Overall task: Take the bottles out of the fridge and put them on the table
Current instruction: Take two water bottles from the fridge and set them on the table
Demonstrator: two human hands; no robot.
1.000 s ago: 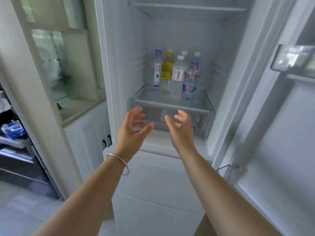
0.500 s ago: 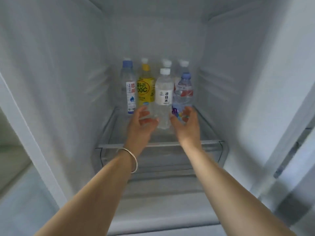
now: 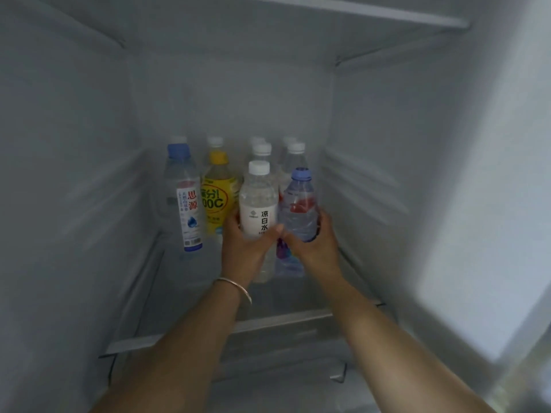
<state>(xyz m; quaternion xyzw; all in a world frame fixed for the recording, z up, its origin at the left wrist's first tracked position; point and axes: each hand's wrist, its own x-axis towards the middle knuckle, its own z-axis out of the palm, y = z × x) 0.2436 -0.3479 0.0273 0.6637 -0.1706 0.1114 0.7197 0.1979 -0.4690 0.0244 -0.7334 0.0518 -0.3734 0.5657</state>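
Several bottles stand on a glass shelf (image 3: pixel 185 338) inside the open fridge. My left hand (image 3: pixel 243 248) grips the white-capped clear bottle with a white label (image 3: pixel 258 201) at the front. Beside it, my right hand (image 3: pixel 313 248) grips the blue-capped clear bottle with a red and purple label (image 3: pixel 299 204). To the left stand a tall blue-capped water bottle (image 3: pixel 183 198) and a yellow drink bottle (image 3: pixel 216 192). Two white-capped bottles (image 3: pixel 293 153) stand behind the held ones, mostly hidden.
White fridge walls close in on the left (image 3: pixel 74 189) and right (image 3: pixel 372 174). An upper shelf (image 3: pixel 357 8) runs overhead. A drawer front (image 3: pixel 283 347) sits under the glass shelf. The open door's inner face (image 3: pixel 492 204) is at the right.
My head moved in closer to the fridge. Both hands reached forward from the shelf's front edge and closed around the two front bottles.
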